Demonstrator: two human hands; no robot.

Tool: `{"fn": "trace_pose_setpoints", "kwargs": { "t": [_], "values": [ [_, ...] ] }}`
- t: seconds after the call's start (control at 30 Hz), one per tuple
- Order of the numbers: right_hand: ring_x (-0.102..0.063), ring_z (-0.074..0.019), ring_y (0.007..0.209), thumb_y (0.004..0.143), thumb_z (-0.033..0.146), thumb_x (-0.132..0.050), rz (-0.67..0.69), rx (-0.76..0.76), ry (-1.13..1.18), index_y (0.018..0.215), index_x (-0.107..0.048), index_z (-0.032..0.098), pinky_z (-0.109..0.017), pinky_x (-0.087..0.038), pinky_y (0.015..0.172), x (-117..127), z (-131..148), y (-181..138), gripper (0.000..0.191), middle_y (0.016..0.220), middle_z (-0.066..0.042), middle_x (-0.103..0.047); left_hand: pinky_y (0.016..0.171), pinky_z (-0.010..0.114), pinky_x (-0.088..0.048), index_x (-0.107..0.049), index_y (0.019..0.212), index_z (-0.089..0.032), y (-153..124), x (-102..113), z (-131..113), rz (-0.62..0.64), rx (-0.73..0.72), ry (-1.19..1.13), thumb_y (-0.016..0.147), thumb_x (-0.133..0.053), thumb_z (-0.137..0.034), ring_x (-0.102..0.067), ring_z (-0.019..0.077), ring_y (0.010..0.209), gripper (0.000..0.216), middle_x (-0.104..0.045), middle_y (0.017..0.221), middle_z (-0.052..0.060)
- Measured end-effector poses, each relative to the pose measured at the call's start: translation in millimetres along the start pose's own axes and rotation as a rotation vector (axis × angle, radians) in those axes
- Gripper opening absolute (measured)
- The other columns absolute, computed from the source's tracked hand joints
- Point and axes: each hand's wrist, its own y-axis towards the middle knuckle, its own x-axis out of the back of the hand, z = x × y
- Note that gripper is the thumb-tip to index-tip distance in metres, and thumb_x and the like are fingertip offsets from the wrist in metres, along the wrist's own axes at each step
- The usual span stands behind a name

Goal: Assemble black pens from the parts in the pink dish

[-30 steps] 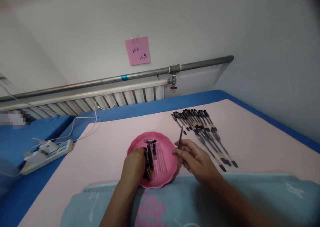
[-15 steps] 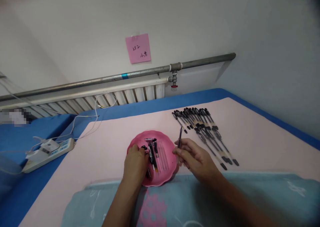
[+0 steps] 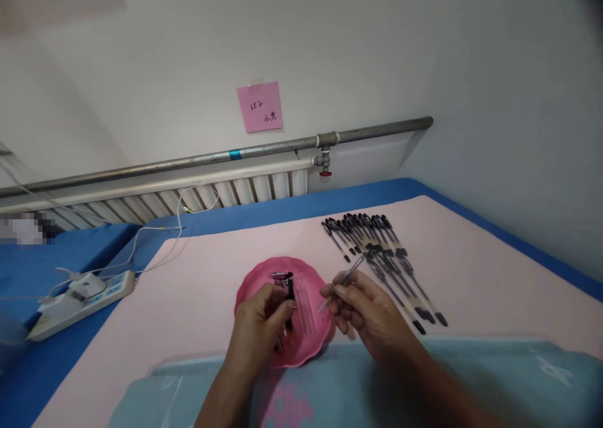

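Observation:
My right hand (image 3: 367, 305) is closed around a slim clear pen (image 3: 352, 269), which tilts up to the right beside the plate's right rim. Over the left half of the pink scalloped plate (image 3: 254, 271) is my left hand (image 3: 259, 318), thumb and forefinger pinched at a black pen cap (image 3: 290, 288). Its fingers partly hide the dark pen parts below. Clear pen tubes (image 3: 305, 305) lie side by side in the plate, right of the left fingertips. Black-capped pens (image 3: 360, 227) lie in rows beyond the right hand, with more pens (image 3: 400, 280) nearer to it.
A pink sheet (image 3: 198, 283) covers the blue surface. A teal patterned cloth (image 3: 452, 371) lies along the front. At left is a white power strip (image 3: 113, 290) with plugs and cables. A radiator (image 3: 245, 192) and metal pipe (image 3: 188, 164) run along the wall.
My left hand has turned and shifted right in the plate, its fingers now at a black cap. The pen in my right hand has gone from upright to slanted. The view has tilted up slightly.

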Motion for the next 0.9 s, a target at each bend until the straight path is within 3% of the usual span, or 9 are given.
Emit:
{"fn": "trace_pose_setpoints", "kwargs": {
  "t": [0.07,0.17,0.4,0.9],
  "values": [
    [-0.055,-0.0116,0.055,0.071,0.032,-0.067,-0.015,0.013,0.094,0.080,-0.054,0.020,-0.021,-0.040,0.041,-1.3,-0.1,-1.5,0.020,0.076,-0.002,-0.066,0.056,0.024,-0.041,-0.057,0.074,-0.017,-4.3,-7.0,-3.9,0.105,0.032,-0.211,0.073,-0.060,-0.027,-0.055,0.0129,0.058,0.010,-0.060,0.063,-0.001],
    [-0.057,-0.0123,0.058,0.073,0.031,-0.066,-0.005,0.032,0.133,0.081,-0.054,0.020,-0.022,-0.043,0.045,-1.7,-0.1,-3.6,0.018,0.078,-0.003,-0.067,0.055,0.023,-0.040,-0.058,0.073,-0.016,-7.8,-15.4,-7.2,0.161,0.066,-0.356,0.071,-0.063,-0.024,-0.055,0.0117,0.058,0.010,-0.062,0.062,0.000],
    [-0.057,-0.0122,0.056,0.073,0.032,-0.067,0.007,0.046,0.118,0.080,-0.054,0.019,-0.021,-0.041,0.042,-1.9,-0.4,-3.0,0.019,0.075,-0.003,-0.066,0.056,0.023,-0.040,-0.060,0.076,-0.015,-9.3,-18.1,-6.6,0.203,0.100,-0.397,0.070,-0.064,-0.022,-0.053,0.0104,0.058,0.010,-0.062,0.064,0.001],
    [-0.054,-0.0106,0.045,0.078,0.041,-0.062,0.104,0.063,-0.135,0.079,-0.057,0.017,-0.022,-0.040,0.040,4.5,0.7,-0.4,0.024,0.061,-0.001,-0.064,0.051,0.025,-0.042,-0.058,0.069,-0.014,-8.5,-21.4,-6.3,0.257,0.173,-0.562,0.066,-0.069,-0.031,-0.055,0.0106,0.046,0.021,-0.062,0.056,0.000]
  ]
}}
